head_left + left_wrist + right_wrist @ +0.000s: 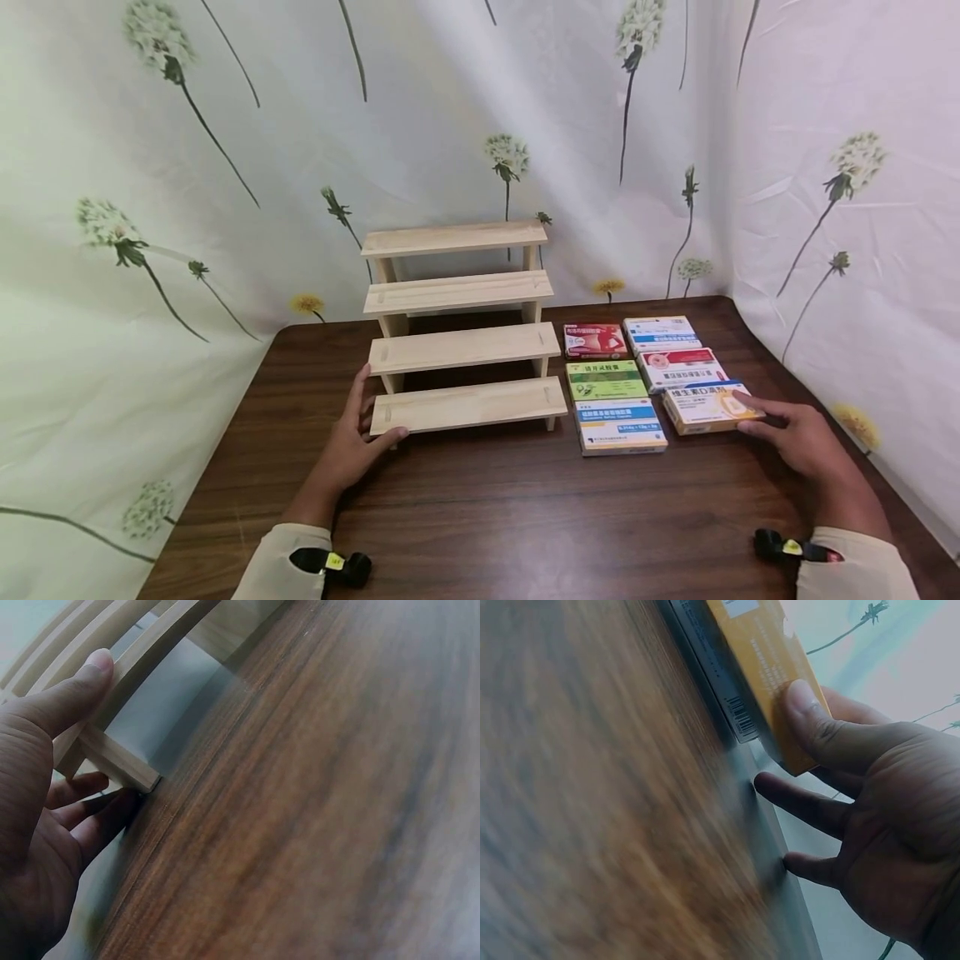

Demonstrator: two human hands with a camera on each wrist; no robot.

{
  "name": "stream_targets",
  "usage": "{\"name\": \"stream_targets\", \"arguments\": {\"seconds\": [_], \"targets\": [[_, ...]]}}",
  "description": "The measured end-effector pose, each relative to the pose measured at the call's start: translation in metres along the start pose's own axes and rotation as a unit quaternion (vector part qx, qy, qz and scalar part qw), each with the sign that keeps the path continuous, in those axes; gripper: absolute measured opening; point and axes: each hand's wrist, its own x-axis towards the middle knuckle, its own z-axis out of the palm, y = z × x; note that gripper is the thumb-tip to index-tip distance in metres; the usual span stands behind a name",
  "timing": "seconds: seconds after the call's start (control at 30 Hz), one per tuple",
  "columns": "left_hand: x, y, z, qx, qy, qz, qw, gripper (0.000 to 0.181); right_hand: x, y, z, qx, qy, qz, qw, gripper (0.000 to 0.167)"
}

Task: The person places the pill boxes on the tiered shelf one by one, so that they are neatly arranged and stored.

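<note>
A pale wooden four-step display rack stands at the back middle of the table. My left hand grips the left end of its lowest step; in the left wrist view, the thumb lies on the front edge and the other fingers bend around the end near the leg. My right hand pinches the right end of a white-and-orange medicine box. That box is tilted at the near end of the right column of boxes. The right wrist view shows the thumb on its orange side, with two lower fingers spread away from it.
Left of the held box lie a red box, a green box and a blue-and-white box. Behind it are another blue-and-white box and a red-and-white box. Flower-printed cloth hangs around the dark wooden table.
</note>
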Motion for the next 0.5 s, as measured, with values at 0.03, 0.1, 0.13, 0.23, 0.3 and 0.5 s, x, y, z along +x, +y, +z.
{"name": "stream_targets", "arguments": {"seconds": [0.03,0.1,0.13,0.23,0.3,0.5], "targets": [[0.000,0.000,-0.001,-0.001,-0.001,0.000,1.0000,0.120,-0.001,-0.001,0.000,0.000,0.001,0.001,1.0000,0.066],[0.000,0.000,-0.001,-0.002,-0.002,0.000,1.0000,0.120,-0.002,-0.002,0.000,0.001,0.003,0.003,1.0000,0.067],[-0.001,0.000,-0.002,-0.002,-0.002,-0.001,1.0000,0.120,-0.002,-0.003,-0.001,0.004,0.003,0.006,1.0000,0.067],[-0.002,0.000,-0.002,-0.005,-0.004,-0.005,1.0000,0.121,-0.003,-0.005,-0.002,0.002,0.004,0.007,1.0000,0.066],[-0.002,0.000,-0.002,-0.006,-0.003,-0.004,1.0000,0.121,-0.003,-0.007,-0.005,0.004,-0.001,0.007,1.0000,0.067],[0.001,0.001,0.000,-0.010,-0.004,0.000,0.9999,0.121,-0.002,-0.015,-0.016,0.000,0.000,-0.006,1.0000,0.066]]}}
